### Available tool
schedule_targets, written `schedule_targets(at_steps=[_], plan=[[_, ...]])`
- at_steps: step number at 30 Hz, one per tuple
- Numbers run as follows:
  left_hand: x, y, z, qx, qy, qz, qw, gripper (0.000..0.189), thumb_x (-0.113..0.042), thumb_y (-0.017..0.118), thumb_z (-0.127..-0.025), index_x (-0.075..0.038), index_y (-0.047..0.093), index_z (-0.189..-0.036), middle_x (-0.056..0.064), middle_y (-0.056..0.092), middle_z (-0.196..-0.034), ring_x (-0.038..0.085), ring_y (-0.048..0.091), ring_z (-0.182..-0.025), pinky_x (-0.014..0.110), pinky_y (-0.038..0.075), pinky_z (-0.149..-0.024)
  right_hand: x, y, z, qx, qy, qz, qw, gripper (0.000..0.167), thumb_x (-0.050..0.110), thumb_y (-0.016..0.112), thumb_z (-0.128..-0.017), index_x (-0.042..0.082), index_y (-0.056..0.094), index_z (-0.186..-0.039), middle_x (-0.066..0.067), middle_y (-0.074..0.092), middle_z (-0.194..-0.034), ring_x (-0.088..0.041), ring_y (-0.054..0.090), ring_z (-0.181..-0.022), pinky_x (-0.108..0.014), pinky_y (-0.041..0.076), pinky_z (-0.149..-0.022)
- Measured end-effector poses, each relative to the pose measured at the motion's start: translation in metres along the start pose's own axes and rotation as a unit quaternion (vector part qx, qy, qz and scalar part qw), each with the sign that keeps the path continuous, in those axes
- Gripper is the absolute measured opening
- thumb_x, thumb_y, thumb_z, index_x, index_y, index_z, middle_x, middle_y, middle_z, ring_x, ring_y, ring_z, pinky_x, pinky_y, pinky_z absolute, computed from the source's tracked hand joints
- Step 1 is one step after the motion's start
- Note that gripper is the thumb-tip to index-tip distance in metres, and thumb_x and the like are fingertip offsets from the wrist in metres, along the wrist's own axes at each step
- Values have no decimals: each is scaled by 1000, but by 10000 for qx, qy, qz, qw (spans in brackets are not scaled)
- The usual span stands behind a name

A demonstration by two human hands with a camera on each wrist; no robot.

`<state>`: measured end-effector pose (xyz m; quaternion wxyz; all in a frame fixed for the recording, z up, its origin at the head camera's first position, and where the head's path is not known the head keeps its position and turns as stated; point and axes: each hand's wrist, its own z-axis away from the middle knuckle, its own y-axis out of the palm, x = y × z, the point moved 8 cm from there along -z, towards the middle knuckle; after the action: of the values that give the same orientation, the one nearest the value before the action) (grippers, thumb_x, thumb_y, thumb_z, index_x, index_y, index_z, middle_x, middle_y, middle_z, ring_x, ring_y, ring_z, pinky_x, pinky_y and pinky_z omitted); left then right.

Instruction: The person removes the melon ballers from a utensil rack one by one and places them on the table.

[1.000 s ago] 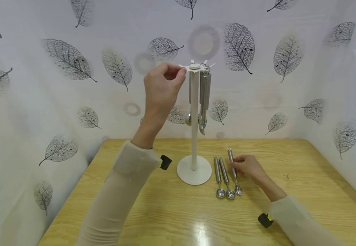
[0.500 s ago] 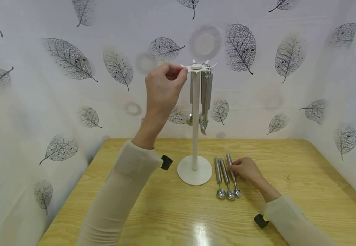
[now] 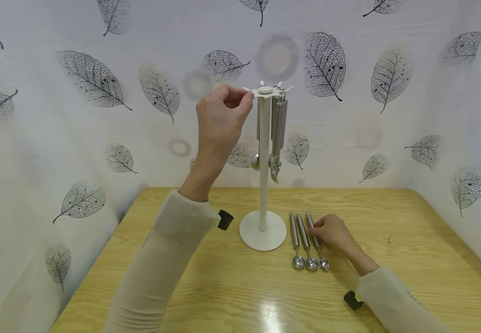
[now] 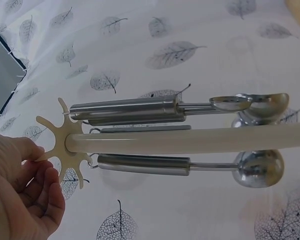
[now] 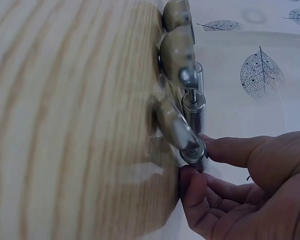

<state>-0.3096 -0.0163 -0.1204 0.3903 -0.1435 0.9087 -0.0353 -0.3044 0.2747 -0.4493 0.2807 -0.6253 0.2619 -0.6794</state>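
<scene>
My left hand [image 3: 221, 113] pinches one prong of the white star-shaped top [image 3: 265, 89] of an upright utensil stand [image 3: 263, 185]. The left wrist view shows thumb and fingers around that prong [image 4: 47, 156]. Several steel scoops [image 3: 281, 125] hang from other prongs, their round bowls [image 4: 260, 169] pointing down the pole. On the table, my right hand [image 3: 332, 231] pinches the handle of a metal scoop [image 3: 325, 265], the rightmost in a row. Two more scoops [image 3: 298, 262] lie to its left. In the right wrist view the held scoop's bowl [image 5: 172, 122] is by the tabletop.
The stand's round white base [image 3: 250, 236] rests on a wooden table [image 3: 207, 286], left of the row of scoops. A leaf-printed curtain [image 3: 153, 37] closes off the back and sides. A black device [image 3: 224, 219] is strapped at the left cuff.
My right hand has slid the rightmost scoop toward the table's front, bringing its handle end level with the other two. The left hand stays at the prong.
</scene>
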Motion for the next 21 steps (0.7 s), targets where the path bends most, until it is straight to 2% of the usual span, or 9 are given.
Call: schedule_targets(at_steps=[5,12,21], plan=[[0,0,0,0,-4,6,10000,14,-10,75,-100,3,77,-105,11,75,-93,16,67,-79,22,53,-69,0,3,-2,90,-12,305,9995,24,12,80,-93,2,72,-73,-3,61,-60,-12,54,-52,-24,43,-49],[1,0,1,13,-6,20,10000,14,-10,74,-100,3,77,-105,12,75,-94,16,67,-80,22,53,-70,4,3,1,169,-149,636,9977,24,13,79,-95,-1,76,-76,-2,63,-58,-13,56,-51,-25,41,-48],[0,0,0,10,-8,-11,10000,14,-11,75,-100,3,77,-105,11,75,-94,16,67,-80,22,53,-70,7,-1,4,121,-189,627,9978,25,11,76,-97,-4,76,-77,-3,63,-58,-14,58,-51,-25,44,-49]])
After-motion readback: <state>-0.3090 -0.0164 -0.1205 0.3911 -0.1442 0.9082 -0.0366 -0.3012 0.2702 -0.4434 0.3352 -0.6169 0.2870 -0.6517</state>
